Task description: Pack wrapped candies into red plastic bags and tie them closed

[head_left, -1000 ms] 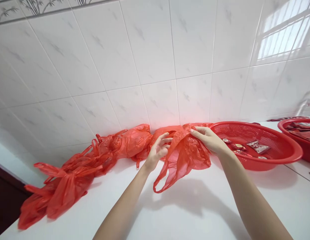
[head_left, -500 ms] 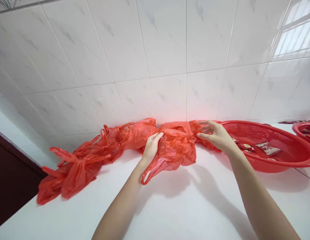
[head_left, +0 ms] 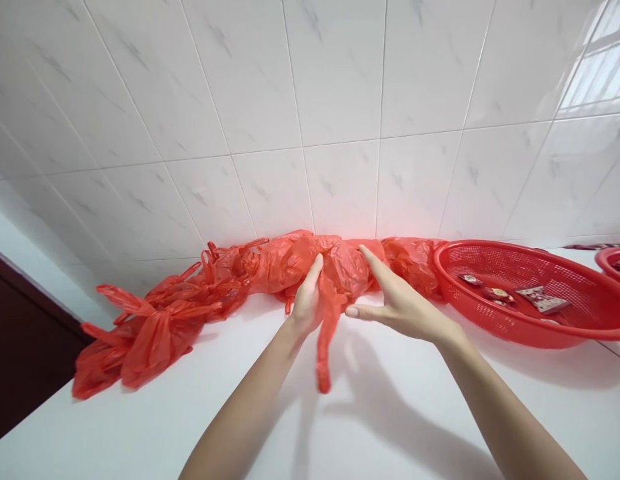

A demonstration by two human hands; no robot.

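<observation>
Left hand (head_left: pixel 307 300) grips a crumpled red plastic bag (head_left: pixel 347 270), right hand (head_left: pixel 400 313) spread wide against it.

The left hand (head_left: pixel 307 300) curls shut, the right hand (head_left: pixel 403 312) splays open.

The white worktop (head_left: pixel 140 427) carries a long row of red plastic bags (head_left: pixel 160 333), which lie crumpled together along its back edge. Just beside this row, on the right side, stands a red plastic basket (head_left: pixel 535 340) with many small holes, and further right a second red basin (head_left: pixel 610 263) is only partly in view.
</observation>
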